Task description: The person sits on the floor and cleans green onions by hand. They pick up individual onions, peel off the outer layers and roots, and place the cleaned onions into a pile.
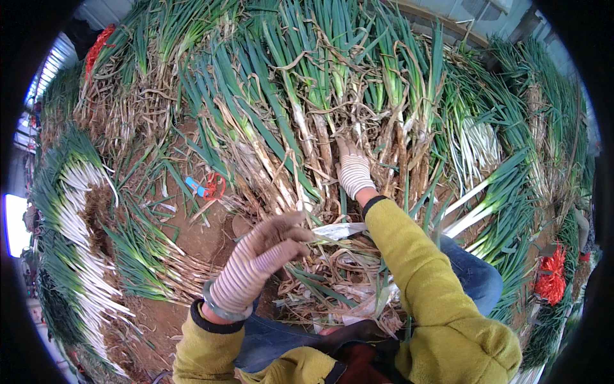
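Note:
Both hands wear striped, soil-stained knit gloves. My right hand [354,168] reaches forward into a heap of untrimmed large green onions [273,168], its fingers extended over the dirty stems. No stalk shows in its grasp. Nearer my body hovers my left hand [264,259], half-curled with fingers apart and a grey-green band around its wrist. A pale strip of onion sheath [340,231] appears just beyond its fingertips; contact between them is unclear. Below, between my knees, lies a pile of stripped dry leaves and skins [336,288].
Cleaned white-stemmed onions [79,211] lie in a long row at left, with thinner brown-stemmed ones [177,273] beside them. More peeled stalks [472,221] rest at right. A blue-handled tool [195,186] with red ties lies on the soil. Red plastic twine [550,274] sits far right.

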Action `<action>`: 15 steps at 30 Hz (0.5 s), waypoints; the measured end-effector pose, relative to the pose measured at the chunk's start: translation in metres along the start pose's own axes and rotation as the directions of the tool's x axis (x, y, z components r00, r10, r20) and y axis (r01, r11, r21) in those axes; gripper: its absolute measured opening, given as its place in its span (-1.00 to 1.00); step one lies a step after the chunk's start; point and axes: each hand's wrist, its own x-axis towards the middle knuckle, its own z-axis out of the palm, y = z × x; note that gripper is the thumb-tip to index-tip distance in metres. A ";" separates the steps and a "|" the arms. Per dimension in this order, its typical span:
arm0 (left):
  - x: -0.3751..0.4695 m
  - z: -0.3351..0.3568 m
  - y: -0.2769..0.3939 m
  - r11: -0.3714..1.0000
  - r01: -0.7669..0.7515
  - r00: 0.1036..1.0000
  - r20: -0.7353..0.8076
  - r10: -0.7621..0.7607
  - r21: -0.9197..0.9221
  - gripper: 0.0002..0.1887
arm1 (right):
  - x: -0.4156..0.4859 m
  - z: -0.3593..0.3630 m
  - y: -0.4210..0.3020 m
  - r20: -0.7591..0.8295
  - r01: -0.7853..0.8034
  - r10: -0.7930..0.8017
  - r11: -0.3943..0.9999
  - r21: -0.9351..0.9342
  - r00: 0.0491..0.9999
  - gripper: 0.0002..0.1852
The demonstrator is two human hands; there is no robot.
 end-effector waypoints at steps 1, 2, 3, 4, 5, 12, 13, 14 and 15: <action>0.000 -0.001 -0.001 0.999 0.028 1.000 0.009 -0.028 -0.029 -0.46 | 0.008 0.002 -0.002 0.037 -0.018 0.020 0.999 -0.047 0.999 -0.25; 0.000 0.000 0.002 0.998 0.057 0.998 0.009 -0.057 -0.034 -0.47 | 0.011 0.003 -0.001 0.037 -0.010 0.014 0.996 -0.089 0.999 -0.27; -0.003 -0.001 0.003 0.997 0.065 0.998 -0.004 -0.065 -0.031 -0.47 | 0.017 -0.002 -0.009 0.128 -0.069 0.082 0.993 -0.099 0.988 -0.28; -0.004 -0.002 0.004 0.997 0.074 0.997 -0.015 -0.074 -0.027 -0.48 | 0.023 -0.008 -0.016 0.216 -0.129 0.151 0.985 -0.114 0.965 -0.29; -0.005 -0.003 0.006 0.996 0.084 0.996 -0.025 -0.084 -0.022 -0.48 | 0.026 -0.010 -0.021 0.300 -0.187 0.220 0.973 -0.135 0.928 -0.30; -0.007 -0.026 0.008 0.987 0.030 1.000 -0.002 -0.030 0.155 -0.52 | -0.108 -0.076 -0.087 0.870 0.217 -0.245 0.962 0.165 0.427 -0.79; -0.001 -0.026 0.010 0.966 0.025 0.999 0.026 -0.032 0.256 -0.52 | -0.160 -0.065 -0.066 0.829 0.599 -0.436 0.784 0.160 0.350 -0.81; 0.003 -0.031 0.011 0.937 0.015 0.999 0.040 -0.031 0.349 -0.53 | -0.203 -0.062 -0.057 0.900 0.632 -0.401 0.745 0.212 0.171 -0.81; 0.006 -0.035 0.010 0.898 0.003 0.998 0.056 -0.031 0.440 -0.53 | -0.232 -0.064 -0.052 0.938 0.650 -0.347 0.710 0.271 -0.011 -0.80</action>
